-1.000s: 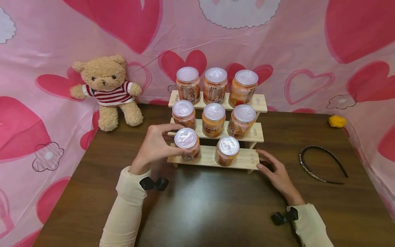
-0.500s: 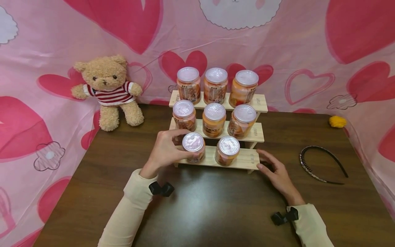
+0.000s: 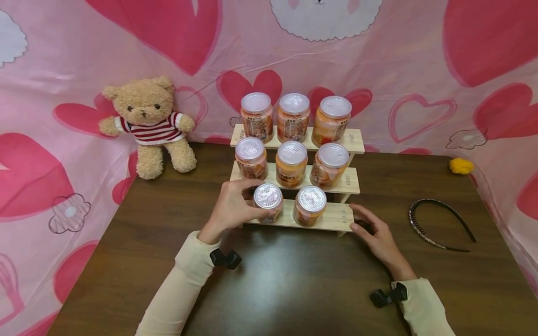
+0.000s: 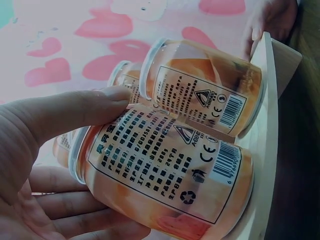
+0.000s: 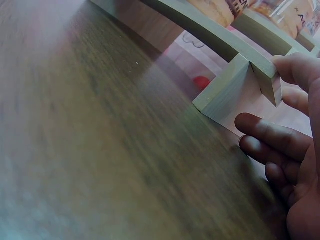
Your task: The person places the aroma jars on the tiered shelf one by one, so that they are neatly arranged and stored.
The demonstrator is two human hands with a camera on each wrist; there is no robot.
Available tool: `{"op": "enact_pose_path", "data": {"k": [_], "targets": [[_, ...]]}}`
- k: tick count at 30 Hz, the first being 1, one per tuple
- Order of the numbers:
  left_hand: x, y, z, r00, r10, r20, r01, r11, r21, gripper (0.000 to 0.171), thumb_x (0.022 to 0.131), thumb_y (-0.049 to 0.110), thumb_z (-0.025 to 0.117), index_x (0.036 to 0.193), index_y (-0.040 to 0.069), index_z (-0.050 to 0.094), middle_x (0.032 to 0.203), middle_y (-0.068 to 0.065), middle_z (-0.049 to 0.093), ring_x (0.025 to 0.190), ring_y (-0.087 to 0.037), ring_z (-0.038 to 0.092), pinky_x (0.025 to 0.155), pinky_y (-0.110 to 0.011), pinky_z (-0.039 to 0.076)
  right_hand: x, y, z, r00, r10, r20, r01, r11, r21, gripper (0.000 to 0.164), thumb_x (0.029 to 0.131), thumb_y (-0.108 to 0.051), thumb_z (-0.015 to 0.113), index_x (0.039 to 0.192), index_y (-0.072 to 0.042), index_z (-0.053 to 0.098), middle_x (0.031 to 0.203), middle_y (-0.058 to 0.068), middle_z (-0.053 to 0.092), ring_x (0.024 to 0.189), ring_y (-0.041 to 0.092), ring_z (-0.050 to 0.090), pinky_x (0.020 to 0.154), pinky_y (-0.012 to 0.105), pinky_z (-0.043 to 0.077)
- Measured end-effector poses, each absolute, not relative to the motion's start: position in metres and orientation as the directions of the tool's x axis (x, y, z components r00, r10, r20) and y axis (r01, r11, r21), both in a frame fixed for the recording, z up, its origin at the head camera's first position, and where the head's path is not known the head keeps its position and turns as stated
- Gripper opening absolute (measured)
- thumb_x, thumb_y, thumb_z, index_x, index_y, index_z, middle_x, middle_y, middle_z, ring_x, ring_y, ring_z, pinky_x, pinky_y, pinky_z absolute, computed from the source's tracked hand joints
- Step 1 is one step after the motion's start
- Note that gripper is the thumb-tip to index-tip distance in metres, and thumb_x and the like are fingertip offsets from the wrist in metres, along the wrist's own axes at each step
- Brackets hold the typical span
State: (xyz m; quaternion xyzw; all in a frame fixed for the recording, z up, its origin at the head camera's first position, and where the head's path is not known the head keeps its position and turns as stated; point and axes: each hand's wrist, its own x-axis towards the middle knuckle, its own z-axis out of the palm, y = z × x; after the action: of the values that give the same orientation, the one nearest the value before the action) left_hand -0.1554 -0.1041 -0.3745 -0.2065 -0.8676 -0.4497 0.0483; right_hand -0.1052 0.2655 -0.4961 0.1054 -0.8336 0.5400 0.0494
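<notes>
My left hand holds a clear jar of orange fruit, with a silver lid, at the left of the bottom step of a wooden tiered stand. In the left wrist view the thumb rests near the lid of this labelled jar, with fingers behind it. A second jar stands just to its right with a narrow gap. My right hand grips the right end of the bottom step, thumb at the front corner and a finger at the back one; the right wrist view shows this board end close up.
Three jars stand on the middle step, among them an orange one, and three on the top step. A teddy bear sits at left. A black headband and a yellow ball-like item lie on the brown table.
My left hand has moved the jar to the right along the bottom step, closer to the second jar. The right hand has stayed at the stand's end.
</notes>
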Motion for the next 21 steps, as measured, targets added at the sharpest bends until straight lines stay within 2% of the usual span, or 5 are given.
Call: {"op": "enact_pose_path", "data": {"k": [5,12,21], "targets": [[-0.156,-0.1041,-0.3746,-0.911,0.316,0.266,0.401,0.52,0.755,0.057,0.059,0.019,0.097,0.108,0.001,0.074,0.1,-0.013,0.077,0.086,-0.02,0.067,0.075,-0.046,0.057,-0.1047,0.2663,-0.4965,-0.973,-0.125,0.192,-0.227,0.401,-0.887,0.048,0.096,0.0,0.062,0.143,-0.005,0.053,0.117,-0.036,0.059,0.108,-0.015,0.057,0.092,0.006,0.037],[-0.1563,-0.1064,-0.3717,-0.914,0.331,0.236,0.388,0.537,0.749,0.059,0.062,0.02,0.096,0.113,0.003,0.073,0.103,-0.012,0.077,0.086,-0.017,0.065,0.074,-0.036,0.055,-0.1048,0.2662,-0.4948,-0.973,-0.126,0.194,-0.228,0.404,-0.886,0.048,0.095,0.0,0.062,0.143,-0.004,0.053,0.117,-0.036,0.059,0.107,-0.015,0.058,0.092,0.007,0.038],[-0.1567,-0.1078,-0.37,-0.909,0.368,0.193,0.384,0.565,0.73,0.06,0.065,0.021,0.095,0.116,0.002,0.07,0.107,-0.012,0.075,0.09,-0.021,0.067,0.078,-0.041,0.057,-0.1043,0.2658,-0.496,-0.971,-0.128,0.2,-0.235,0.399,-0.886,0.049,0.095,0.001,0.061,0.143,-0.004,0.052,0.118,-0.035,0.06,0.108,-0.015,0.058,0.093,0.006,0.037]]}}
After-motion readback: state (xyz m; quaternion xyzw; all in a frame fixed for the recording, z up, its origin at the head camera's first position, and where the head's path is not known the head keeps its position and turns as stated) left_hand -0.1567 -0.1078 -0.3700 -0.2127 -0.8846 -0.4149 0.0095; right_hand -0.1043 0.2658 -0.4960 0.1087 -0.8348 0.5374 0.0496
